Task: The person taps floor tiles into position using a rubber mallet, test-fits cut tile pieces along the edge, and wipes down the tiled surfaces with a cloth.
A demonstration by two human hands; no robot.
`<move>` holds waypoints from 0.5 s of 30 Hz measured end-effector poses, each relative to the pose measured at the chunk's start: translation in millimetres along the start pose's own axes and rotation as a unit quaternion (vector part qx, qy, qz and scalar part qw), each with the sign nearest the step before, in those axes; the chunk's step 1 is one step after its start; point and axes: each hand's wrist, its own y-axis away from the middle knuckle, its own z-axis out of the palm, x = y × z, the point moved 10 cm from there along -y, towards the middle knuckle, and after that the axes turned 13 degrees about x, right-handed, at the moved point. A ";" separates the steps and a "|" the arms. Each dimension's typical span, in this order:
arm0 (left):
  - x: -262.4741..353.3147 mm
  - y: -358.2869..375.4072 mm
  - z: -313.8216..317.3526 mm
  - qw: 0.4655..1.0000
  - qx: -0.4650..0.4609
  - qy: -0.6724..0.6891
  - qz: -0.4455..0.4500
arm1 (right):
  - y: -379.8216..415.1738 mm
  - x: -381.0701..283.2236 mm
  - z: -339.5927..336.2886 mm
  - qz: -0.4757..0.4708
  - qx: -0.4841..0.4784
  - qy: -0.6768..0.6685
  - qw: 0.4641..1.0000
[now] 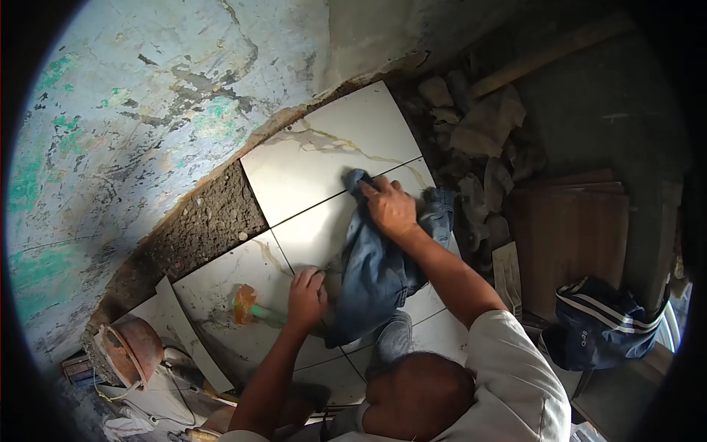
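Observation:
My right hand (392, 208) is closed on a blue denim cloth (372, 272) and presses one bunched end against a white, gold-veined floor tile (331, 140). The rest of the cloth trails back towards my knees, over the neighbouring tiles. My left hand (307, 296) rests on a tile beside the cloth, its fingers curled in. Whether anything is inside those fingers is hidden. Left of it lies a mallet (244, 303) with an orange head; its green handle runs towards my left wrist.
Bare rubble (210, 221) fills the gap along the peeling wall (147, 110). A cut tile strip (193, 335) and a reddish bowl (132, 350) are at lower left. Broken stones (479, 140), brown boards (578, 228) and a dark blue bag (607, 324) lie at the right.

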 end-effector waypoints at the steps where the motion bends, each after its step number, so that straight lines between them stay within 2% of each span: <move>1: -3.6 -14.9 -20.7 0.998 0.053 -0.016 0.011 | -7.0 34.1 -8.1 0.028 0.015 0.059 0.998; 3: -7.0 -40.9 -42.4 0.992 0.091 -0.075 0.035 | -15.0 108.6 -30.2 0.071 0.043 0.157 0.984; 4: -10.6 -53.7 -43.2 0.991 0.083 -0.102 0.037 | -10.7 156.2 -28.6 0.094 0.021 0.265 0.959; 6: -11.0 -78.0 -42.4 0.987 0.076 -0.142 0.027 | -4.4 187.1 -62.2 0.120 -0.021 0.241 0.963; 8: -16.8 -92.1 -34.3 0.984 0.095 -0.149 0.007 | 21.3 158.2 -88.6 0.026 -0.088 0.190 0.977; 10: -22.7 -91.4 -19.0 0.980 0.107 -0.166 -0.005 | 65.4 123.0 -88.9 -0.039 -0.262 0.153 0.952; 12: -19.9 -86.4 -4.8 0.985 0.113 -0.129 -0.010 | 106.3 94.6 -77.4 -0.035 -0.437 0.121 0.890; 13: -18.4 -81.8 1.5 0.986 0.107 -0.129 -0.018 | 102.1 80.6 -79.6 -0.049 -0.444 0.121 0.886; 15: -15.0 -77.2 6.6 0.987 0.102 -0.124 -0.028 | 111.7 63.3 -72.2 0.008 -0.538 0.066 0.840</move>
